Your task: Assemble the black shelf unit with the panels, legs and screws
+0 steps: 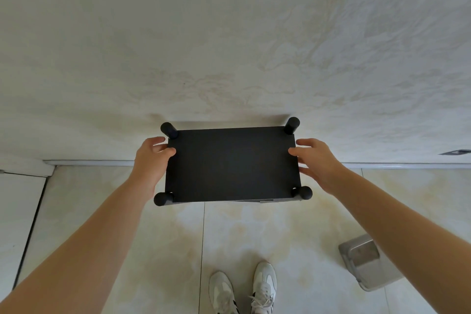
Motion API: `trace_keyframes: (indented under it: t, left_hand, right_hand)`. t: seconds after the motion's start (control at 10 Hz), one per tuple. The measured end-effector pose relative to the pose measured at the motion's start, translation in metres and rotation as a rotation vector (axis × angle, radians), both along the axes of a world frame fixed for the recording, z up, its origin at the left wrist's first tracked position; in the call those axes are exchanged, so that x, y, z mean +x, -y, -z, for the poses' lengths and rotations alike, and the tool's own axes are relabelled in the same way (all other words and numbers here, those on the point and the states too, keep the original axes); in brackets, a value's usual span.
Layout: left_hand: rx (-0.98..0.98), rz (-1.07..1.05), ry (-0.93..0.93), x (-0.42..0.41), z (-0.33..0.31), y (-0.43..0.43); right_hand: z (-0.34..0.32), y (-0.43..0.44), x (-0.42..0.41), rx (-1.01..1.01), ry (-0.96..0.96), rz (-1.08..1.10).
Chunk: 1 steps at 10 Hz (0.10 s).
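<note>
The black shelf unit stands against the pale wall, seen from above, with a flat top panel and a round black leg end at each of its corners. My left hand grips the panel's left edge, thumb on top and fingers curled round the side. My right hand lies against the right edge with its fingers nearly straight, thumb on the top surface. Lower panels are mostly hidden beneath the top one. No loose screws are in view.
A grey pedal bin stands on the tiled floor at the lower right. My two white shoes are just in front of the shelf. A white skirting strip runs along the wall's foot.
</note>
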<state>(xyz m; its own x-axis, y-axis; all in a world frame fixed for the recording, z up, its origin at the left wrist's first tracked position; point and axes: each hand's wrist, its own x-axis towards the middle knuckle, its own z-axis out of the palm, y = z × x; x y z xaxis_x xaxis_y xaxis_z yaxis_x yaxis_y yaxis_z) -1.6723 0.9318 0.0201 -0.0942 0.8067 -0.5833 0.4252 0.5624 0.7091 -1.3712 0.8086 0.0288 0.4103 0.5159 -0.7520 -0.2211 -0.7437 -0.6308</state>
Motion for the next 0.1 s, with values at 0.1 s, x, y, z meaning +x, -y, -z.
trace_keyframes:
  t: [0.1]
  left_hand:
    - [0.030, -0.029, 0.001, -0.0040, -0.0011, 0.0009]
  right_hand:
    - [-0.0019, 0.0025, -0.0004, 0.017, 0.070, 0.026]
